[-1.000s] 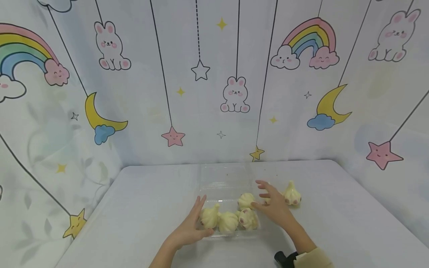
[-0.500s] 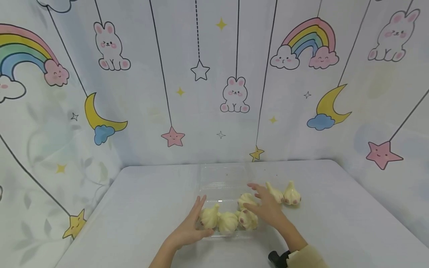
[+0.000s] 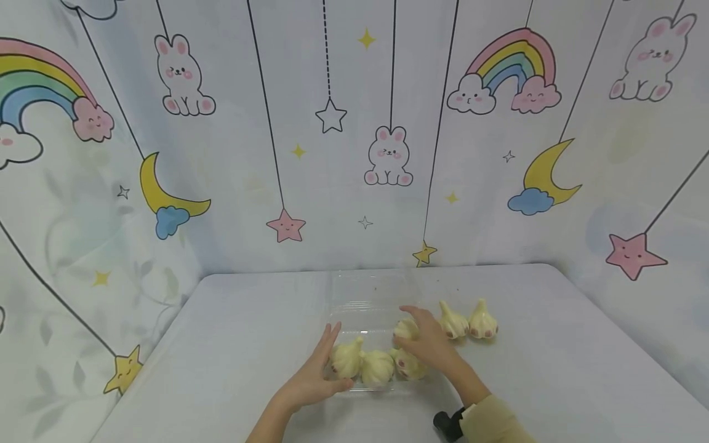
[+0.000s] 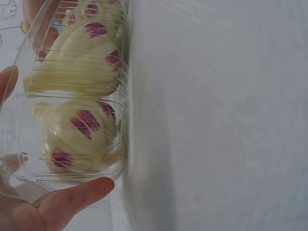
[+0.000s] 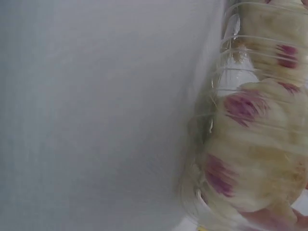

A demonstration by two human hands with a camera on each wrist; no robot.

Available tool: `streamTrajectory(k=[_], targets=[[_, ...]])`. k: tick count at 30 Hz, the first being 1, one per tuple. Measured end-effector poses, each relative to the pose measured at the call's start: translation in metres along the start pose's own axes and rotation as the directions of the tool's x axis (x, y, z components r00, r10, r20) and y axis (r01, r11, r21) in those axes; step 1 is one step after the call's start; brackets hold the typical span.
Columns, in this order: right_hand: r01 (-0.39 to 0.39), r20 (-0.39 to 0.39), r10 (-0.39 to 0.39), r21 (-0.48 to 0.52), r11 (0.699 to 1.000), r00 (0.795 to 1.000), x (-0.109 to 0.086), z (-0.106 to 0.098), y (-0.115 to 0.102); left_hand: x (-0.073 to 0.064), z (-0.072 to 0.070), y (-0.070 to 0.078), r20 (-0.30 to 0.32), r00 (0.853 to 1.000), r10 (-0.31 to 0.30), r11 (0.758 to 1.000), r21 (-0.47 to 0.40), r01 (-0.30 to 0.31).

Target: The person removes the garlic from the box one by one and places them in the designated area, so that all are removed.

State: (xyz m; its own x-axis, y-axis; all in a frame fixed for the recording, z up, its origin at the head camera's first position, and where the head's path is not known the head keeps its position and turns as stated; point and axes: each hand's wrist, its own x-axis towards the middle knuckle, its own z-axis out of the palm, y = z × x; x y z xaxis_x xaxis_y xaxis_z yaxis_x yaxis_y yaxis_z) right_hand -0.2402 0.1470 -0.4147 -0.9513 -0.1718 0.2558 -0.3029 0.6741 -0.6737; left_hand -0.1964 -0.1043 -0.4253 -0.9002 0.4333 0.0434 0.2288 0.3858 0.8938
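The right hand arches part-open over a garlic bulb; whether it grips, I cannot tell. The left hand, fingers spread, braces the clear clamshell holding four bulbs. Packing seems underway; next probably calls for seating that bulb, then fetching the loose pair alongside.

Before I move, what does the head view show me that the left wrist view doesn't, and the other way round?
Only the head view: two garlic bulbs on the white table, right of the box, and a dark object at the right cuff.

Only the left wrist view: a close look at the ribbed box wall and a brown root tuft on the nearest boxed bulb.

Both: the left grip at the clear box, with bulbs inside.
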Motion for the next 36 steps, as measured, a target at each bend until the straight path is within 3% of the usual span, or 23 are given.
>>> streamTrajectory(k=[16,36], targets=[[-0.038,0.086,0.043,-0.06,0.997,0.995,0.008,0.007,0.001,0.0,0.001,0.002,0.004,1.0,-0.003,1.0,-0.009,0.003],[-0.018,-0.001,0.018,0.024,1.0,1.0,0.012,0.012,0.0,-0.001,-0.001,0.002,0.008,1.0,-0.002,1.0,-0.014,0.002]])
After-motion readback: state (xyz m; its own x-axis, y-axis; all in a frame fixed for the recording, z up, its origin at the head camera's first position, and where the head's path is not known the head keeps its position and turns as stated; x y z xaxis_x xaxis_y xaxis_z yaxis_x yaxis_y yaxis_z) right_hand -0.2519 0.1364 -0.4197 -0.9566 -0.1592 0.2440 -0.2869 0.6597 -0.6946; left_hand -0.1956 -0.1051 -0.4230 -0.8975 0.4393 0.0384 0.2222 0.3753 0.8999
